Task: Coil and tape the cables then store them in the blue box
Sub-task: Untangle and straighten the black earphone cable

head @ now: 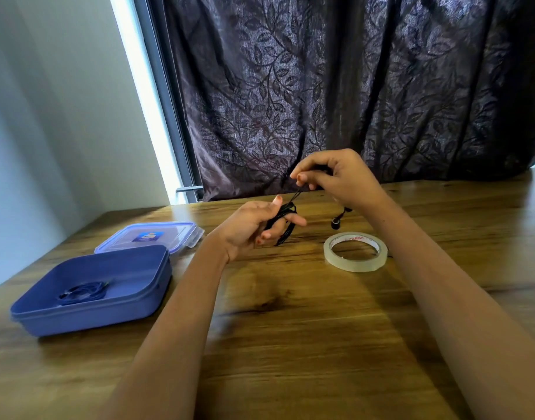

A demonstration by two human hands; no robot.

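A thin black cable (286, 216) is wound in loops around the fingers of my left hand (254, 228), held above the wooden table. My right hand (336, 174) pinches the cable's strands a little higher, and a black plug end (336, 223) dangles below that wrist. A roll of clear tape (355, 251) lies flat on the table to the right of my hands. At the left stands the open blue box (132, 294), and a coiled blue cable (84, 293) lies inside it.
The box's blue-rimmed lid (151, 236) lies on the table just behind the box. A dark leaf-patterned curtain (351, 86) hangs behind the table's far edge. The wooden table (290, 328) stretches toward me between my forearms.
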